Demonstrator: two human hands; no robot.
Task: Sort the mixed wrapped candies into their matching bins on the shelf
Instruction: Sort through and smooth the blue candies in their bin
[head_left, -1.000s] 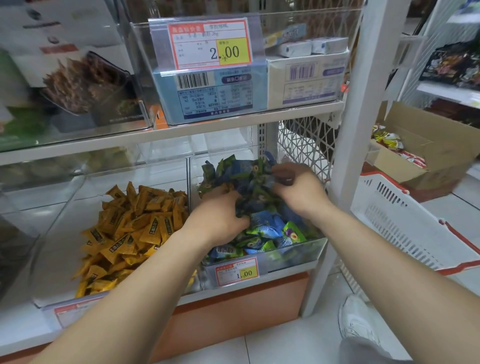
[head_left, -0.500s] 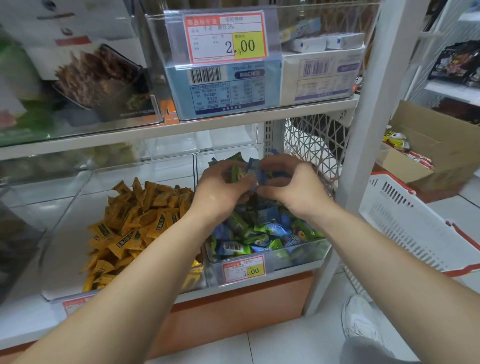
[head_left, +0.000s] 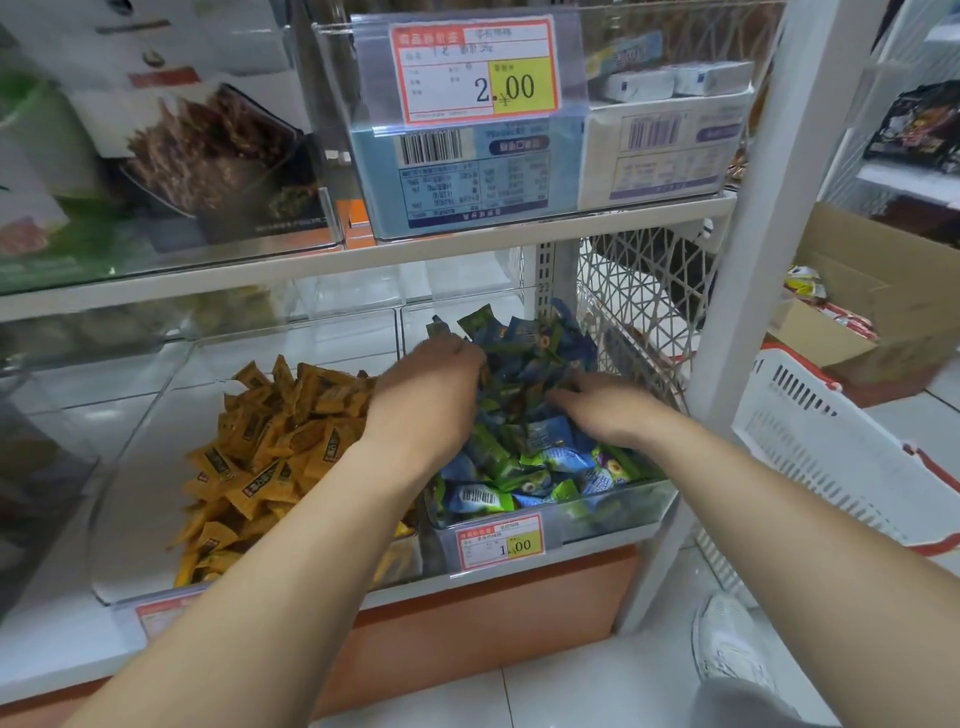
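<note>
A heap of blue and green wrapped candies (head_left: 524, 467) fills the clear right-hand bin (head_left: 613, 512) on the lower shelf. Beside it, a wider clear bin (head_left: 130, 493) holds a pile of yellow wrapped candies (head_left: 270, 447). My left hand (head_left: 426, 395) reaches over the divider into the blue and green heap. Its fingers curl down round candies at the top of the pile, with the fingertips buried. My right hand (head_left: 608, 410) lies on the same heap, its fingers stretched out to the left and pressing on the wrappers.
A shelf board runs close above the bins, carrying a clear bin with boxed goods (head_left: 467, 171). A white shelf post (head_left: 727, 312) stands right of my hands. Beyond it a white basket (head_left: 831, 467) and a cardboard box (head_left: 872, 291) sit on the floor.
Both hands were raised together over the bin, pinching blue and green candies. They have come apart and dropped onto the heap.
</note>
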